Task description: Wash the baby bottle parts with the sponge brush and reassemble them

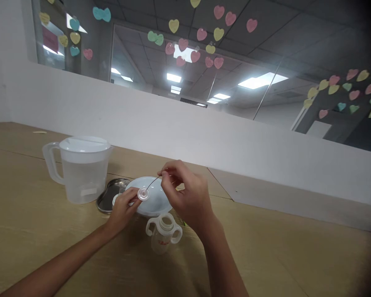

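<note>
My left hand is closed, with thumb and fingers pinching a small round translucent piece with concentric rings, which looks like a bottle nipple. My right hand pinches the upper end of a thin dark wire. The wire slants down to the middle of the nipple; whether it enters cannot be made out. Both hands are over a white bowl. Below them a clear baby bottle with two white handles stands upright, its mouth uncovered.
A lidded plastic pitcher holding clear liquid stands at the left. Beside it lies a metal kidney tray with small clear and white pieces, partly behind my left hand. A white wall and a window with heart-shaped notes rise behind the wooden table.
</note>
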Action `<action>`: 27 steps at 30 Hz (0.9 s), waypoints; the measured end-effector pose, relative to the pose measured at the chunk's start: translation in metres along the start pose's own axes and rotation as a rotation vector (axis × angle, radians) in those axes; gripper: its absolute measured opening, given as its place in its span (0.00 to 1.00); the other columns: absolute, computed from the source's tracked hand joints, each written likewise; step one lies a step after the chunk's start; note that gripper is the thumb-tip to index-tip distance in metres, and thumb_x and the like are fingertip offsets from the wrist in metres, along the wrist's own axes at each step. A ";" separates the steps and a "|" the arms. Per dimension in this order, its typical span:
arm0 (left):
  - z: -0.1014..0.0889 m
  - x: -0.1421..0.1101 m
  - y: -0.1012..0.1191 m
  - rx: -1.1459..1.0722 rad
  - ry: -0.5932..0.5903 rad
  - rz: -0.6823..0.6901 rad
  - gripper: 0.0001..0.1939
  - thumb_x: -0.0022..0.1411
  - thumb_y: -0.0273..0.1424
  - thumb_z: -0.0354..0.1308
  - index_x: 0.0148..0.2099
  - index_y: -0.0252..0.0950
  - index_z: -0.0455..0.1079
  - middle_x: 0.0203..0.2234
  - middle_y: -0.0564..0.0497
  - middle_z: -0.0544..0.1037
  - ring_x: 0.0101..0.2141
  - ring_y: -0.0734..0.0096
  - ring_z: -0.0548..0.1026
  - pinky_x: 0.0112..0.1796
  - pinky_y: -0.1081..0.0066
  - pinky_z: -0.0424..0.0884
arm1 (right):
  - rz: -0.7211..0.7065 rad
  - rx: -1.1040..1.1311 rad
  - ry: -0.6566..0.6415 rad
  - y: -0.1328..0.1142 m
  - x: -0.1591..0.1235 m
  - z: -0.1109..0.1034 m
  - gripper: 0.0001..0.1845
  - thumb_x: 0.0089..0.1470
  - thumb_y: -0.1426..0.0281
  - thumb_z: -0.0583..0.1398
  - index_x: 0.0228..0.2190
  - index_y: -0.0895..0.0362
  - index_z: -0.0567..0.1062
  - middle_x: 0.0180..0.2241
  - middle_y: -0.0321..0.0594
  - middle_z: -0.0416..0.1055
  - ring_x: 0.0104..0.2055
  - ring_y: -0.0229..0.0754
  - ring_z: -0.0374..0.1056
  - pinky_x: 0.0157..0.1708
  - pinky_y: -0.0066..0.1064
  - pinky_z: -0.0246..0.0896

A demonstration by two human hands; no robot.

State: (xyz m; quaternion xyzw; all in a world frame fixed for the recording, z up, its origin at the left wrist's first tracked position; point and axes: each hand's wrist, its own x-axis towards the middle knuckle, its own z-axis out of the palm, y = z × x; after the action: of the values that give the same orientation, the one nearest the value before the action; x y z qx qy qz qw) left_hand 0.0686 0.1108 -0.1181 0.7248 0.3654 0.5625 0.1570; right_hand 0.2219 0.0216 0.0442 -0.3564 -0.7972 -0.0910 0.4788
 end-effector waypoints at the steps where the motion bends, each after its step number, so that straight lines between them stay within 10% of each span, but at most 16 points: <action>1: 0.000 0.000 0.000 0.002 0.003 0.000 0.13 0.61 0.37 0.50 0.38 0.35 0.72 0.34 0.48 0.76 0.32 0.70 0.72 0.32 0.74 0.67 | 0.001 -0.007 -0.005 0.000 0.000 0.000 0.06 0.54 0.73 0.51 0.30 0.56 0.68 0.25 0.33 0.71 0.23 0.29 0.66 0.23 0.19 0.57; 27: 0.000 0.000 0.000 0.032 -0.029 -0.007 0.13 0.61 0.36 0.50 0.36 0.35 0.72 0.32 0.49 0.75 0.31 0.70 0.70 0.32 0.74 0.66 | -0.008 -0.065 -0.070 -0.002 -0.002 0.001 0.08 0.56 0.72 0.50 0.31 0.56 0.69 0.25 0.33 0.71 0.22 0.29 0.65 0.24 0.20 0.56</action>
State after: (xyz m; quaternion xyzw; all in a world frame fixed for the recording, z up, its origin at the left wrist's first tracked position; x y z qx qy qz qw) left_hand 0.0686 0.1113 -0.1182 0.7340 0.3746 0.5455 0.1527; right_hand 0.2205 0.0199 0.0427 -0.3718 -0.8113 -0.1063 0.4384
